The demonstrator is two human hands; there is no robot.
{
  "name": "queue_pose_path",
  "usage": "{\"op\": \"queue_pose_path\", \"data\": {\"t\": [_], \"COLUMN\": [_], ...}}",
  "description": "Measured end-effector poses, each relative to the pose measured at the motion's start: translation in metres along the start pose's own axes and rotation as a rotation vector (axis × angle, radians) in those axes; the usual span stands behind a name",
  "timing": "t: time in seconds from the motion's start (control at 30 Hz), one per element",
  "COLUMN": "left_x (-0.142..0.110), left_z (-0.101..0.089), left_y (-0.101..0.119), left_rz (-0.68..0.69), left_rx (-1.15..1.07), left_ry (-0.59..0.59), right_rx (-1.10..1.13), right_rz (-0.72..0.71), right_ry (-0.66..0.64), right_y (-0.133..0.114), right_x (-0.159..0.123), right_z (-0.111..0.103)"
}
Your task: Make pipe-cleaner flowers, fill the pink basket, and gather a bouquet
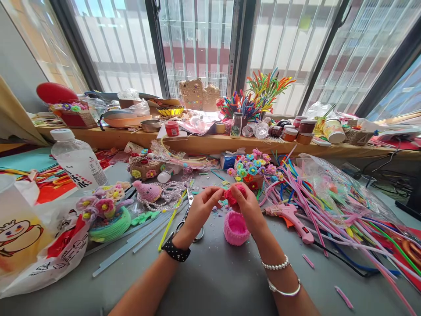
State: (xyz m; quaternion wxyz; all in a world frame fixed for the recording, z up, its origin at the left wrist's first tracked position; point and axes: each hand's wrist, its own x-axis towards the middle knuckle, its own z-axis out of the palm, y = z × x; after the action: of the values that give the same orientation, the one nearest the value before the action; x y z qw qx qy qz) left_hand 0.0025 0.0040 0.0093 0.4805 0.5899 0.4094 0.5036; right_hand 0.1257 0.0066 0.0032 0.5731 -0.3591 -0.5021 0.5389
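Observation:
A crumpled-looking red piece (234,194), perhaps a flower, is held up between my two hands; its exact kind cannot be made out. My right hand (249,210) is closed around it, thumb on the near side. At its left edge, my left hand (204,207) pinches with thumb and forefinger. Right below them a small round pink fuzzy basket (236,239) stands upright on the grey table (210,285). Scissors (190,196) lie by my left wrist, partly hidden behind it. To the right of my right hand rests a pink glue gun (292,218).
Clear glue sticks (131,245) and a bead string (177,193) lie left. Behind stands a flower-filled basket (253,169). Fuzzy stems (305,197) spread at right, with the glue gun's cord (342,259). A water bottle (77,158) and plastic bag (62,259) occupy the left.

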Motion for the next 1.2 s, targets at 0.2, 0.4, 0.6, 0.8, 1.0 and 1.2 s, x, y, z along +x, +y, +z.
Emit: {"op": "queue_pose_path", "data": {"t": [0.2,0.4,0.6,0.8,1.0,1.2], "left_x": [-0.002,-0.003,-0.002,0.000,0.000,-0.003], "left_z": [0.004,0.004,0.005,0.005,0.005,0.008], "left_y": [-0.010,-0.013,-0.010,-0.010,-0.013,-0.012], "left_rz": [0.207,0.191,0.060,-0.008,0.056,0.072], "left_rx": [0.348,0.295,-0.015,-0.119,0.000,-0.027], "left_ry": [-0.042,-0.024,-0.081,-0.064,-0.123,-0.136], "right_rx": [-0.160,-0.115,-0.023,0.009,-0.095,0.042], "right_rz": [-0.088,-0.064,-0.037,0.001,-0.078,-0.024], "right_ry": [-0.008,-0.040,-0.032,-0.028,0.004,-0.046], "right_y": [0.006,0.006,0.005,0.002,0.004,0.003], "right_x": [0.000,0.000,-0.002,-0.002,0.000,-0.002], "right_z": [0.003,0.002,0.005,0.006,0.002,0.006]}}
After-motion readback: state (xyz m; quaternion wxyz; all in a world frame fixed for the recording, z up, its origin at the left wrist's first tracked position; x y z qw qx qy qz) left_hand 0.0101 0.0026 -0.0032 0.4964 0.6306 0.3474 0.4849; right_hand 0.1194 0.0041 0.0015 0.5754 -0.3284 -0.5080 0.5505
